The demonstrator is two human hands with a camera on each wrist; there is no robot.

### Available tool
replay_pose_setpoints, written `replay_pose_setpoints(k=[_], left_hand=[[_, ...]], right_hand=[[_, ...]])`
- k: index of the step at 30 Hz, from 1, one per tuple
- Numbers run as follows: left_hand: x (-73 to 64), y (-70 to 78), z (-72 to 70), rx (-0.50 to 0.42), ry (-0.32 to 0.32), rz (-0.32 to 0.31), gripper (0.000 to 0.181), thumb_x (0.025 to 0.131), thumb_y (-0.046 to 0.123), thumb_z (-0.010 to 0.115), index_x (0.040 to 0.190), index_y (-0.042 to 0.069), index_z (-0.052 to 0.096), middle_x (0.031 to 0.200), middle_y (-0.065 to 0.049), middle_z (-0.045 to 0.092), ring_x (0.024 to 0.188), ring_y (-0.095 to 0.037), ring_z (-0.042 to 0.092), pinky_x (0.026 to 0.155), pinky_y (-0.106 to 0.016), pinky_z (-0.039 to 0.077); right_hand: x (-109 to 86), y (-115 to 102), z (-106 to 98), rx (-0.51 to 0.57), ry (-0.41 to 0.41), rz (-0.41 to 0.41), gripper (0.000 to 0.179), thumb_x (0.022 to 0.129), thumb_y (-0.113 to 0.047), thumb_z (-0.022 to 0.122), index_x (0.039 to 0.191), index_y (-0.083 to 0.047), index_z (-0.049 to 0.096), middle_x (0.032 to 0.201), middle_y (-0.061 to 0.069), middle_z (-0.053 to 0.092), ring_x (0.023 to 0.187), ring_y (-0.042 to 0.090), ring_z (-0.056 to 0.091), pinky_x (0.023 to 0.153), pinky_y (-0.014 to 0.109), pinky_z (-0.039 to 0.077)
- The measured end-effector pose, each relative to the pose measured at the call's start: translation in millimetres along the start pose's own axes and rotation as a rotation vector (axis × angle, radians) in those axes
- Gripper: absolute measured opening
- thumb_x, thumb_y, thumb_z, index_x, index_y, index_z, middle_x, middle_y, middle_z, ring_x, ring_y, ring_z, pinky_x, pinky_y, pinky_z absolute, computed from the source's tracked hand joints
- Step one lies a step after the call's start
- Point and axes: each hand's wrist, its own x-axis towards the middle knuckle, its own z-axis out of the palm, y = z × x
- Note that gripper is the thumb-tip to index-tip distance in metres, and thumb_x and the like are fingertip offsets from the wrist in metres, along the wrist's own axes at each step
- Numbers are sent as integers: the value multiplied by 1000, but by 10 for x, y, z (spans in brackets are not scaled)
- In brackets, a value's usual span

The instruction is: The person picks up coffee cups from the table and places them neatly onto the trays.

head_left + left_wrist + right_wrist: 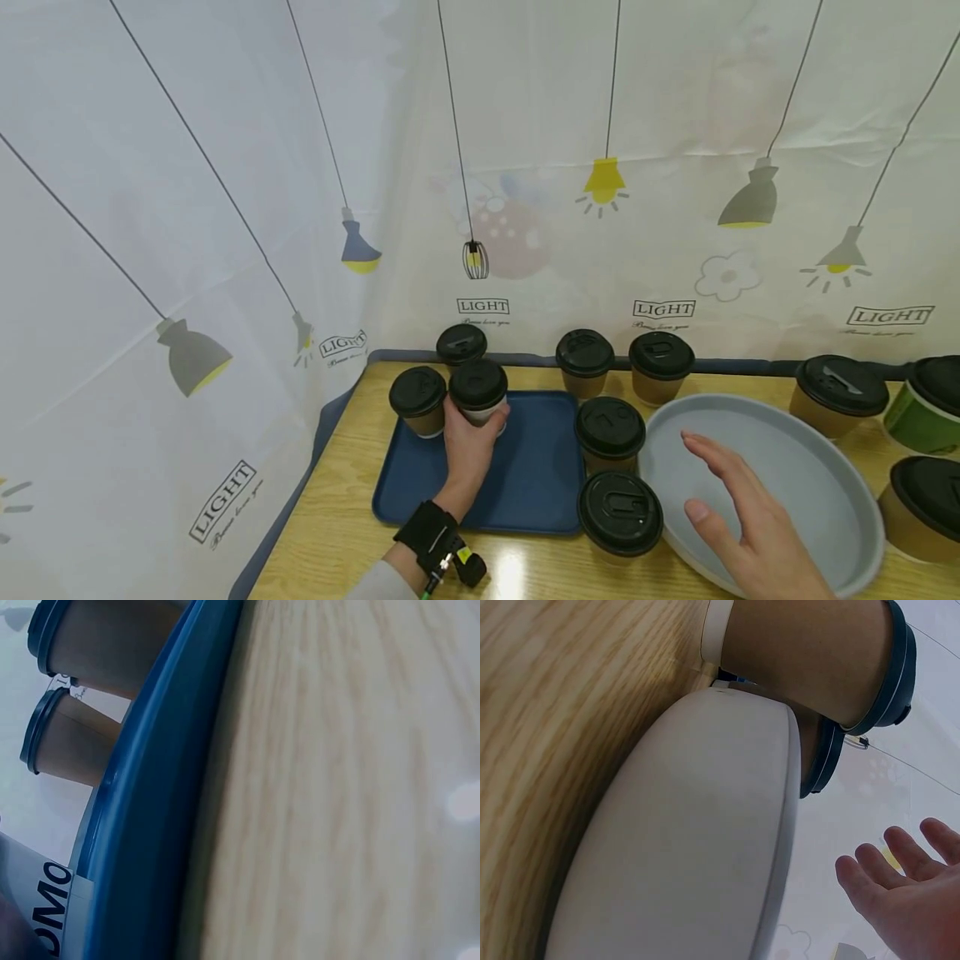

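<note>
My left hand [468,446] grips a white paper coffee cup [480,392] with a black lid over the blue rectangular tray [536,467]. In the left wrist view, dark printed letters show on the pale cup [56,904] at the lower left. Just left of the gripped cup, a brown lidded cup [417,404] stands on the tray. My right hand [753,521] hovers over the round grey tray [832,492], fingers extended and nothing held. The right wrist view shows that hand [907,896] beyond the tray's pale side wall [682,825].
Another lidded cup [461,343] stands behind the pair. Between the trays are two cups, one lid [611,427] behind the other [620,510]. Two more stand at the back [585,358]. Right of the round tray are brown cups [836,396] and a green one [918,421]. Printed cloth hangs behind.
</note>
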Motion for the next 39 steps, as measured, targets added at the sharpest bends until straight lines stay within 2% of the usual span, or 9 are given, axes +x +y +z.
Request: replay_pose_setpoints(k=[7, 12, 16, 20, 23, 27, 31, 35, 39], left_hand=[[-78, -8, -79, -49, -63, -25, 87, 85, 29, 86, 155, 7, 38, 143, -17, 54, 132, -36, 52, 110, -57, 40], [-275, 94, -240, -81, -166, -121, 100, 91, 26, 81, 164, 2, 18, 165, -23, 29, 152, -39, 29, 120, -55, 29], [-493, 236, -411, -105, -228, -172, 98, 95, 24, 77, 163, -4, 13, 168, -26, 17, 155, -41, 17, 122, -55, 24], [-658, 376, -577, -136, -210, -130, 70, 99, 15, 69, 157, 0, 34, 160, -22, 36, 150, -39, 32, 119, -52, 33], [-705, 412, -713, -123, -156, 15, 43, 99, 3, 63, 140, 3, 49, 139, -14, 53, 132, -32, 52, 108, -42, 48], [-551, 337, -961, -22, -30, 224, 27, 95, -7, 61, 120, 2, 58, 116, -8, 58, 104, -26, 58, 86, -26, 52], [-201, 203, -1260, 157, 23, 220, 30, 95, -4, 61, 125, -3, 61, 120, -16, 57, 104, -27, 56, 86, -31, 51], [151, 53, -1485, 393, -112, 98, 48, 99, 5, 60, 143, -10, 52, 135, -30, 50, 117, -40, 54, 94, -51, 51], [388, -75, -1586, 594, -282, 49, 50, 98, 9, 58, 141, -17, 52, 136, -36, 51, 120, -48, 56, 95, -59, 50]], right_hand=[[-1, 8, 13, -1, -5, 2, 69, 100, -11, 66, 160, -31, 37, 153, 4, 49, 133, -10, 36, 98, 1, 21], [-3, 9, 19, -2, -10, 9, 69, 101, -12, 66, 160, -32, 37, 153, 5, 48, 133, -8, 37, 98, 1, 21], [-8, -15, 10, -15, -20, 30, 68, 102, -14, 65, 161, -33, 35, 154, 4, 47, 133, -9, 36, 98, 1, 21], [-9, -14, 4, -15, -23, 36, 67, 103, -15, 64, 161, -32, 35, 154, 4, 47, 133, -6, 38, 98, 1, 21], [-11, -11, 0, -23, -26, 48, 66, 103, -17, 64, 161, -32, 35, 154, 5, 47, 132, -2, 40, 97, 1, 21], [-14, -3, -2, -35, -30, 58, 66, 103, -18, 64, 161, -34, 35, 154, 5, 47, 131, -1, 41, 97, 0, 20], [-6, 35, 2, -23, -16, 32, 67, 102, -14, 64, 161, -32, 36, 153, 6, 47, 131, -8, 37, 97, 0, 21], [1, 79, 6, -12, -4, 13, 68, 101, -11, 65, 160, -29, 38, 153, 7, 48, 131, -9, 36, 98, 1, 22], [8, 96, 14, -18, -11, 19, 67, 102, -12, 65, 160, -30, 38, 152, 6, 48, 130, -8, 38, 97, 1, 22]])
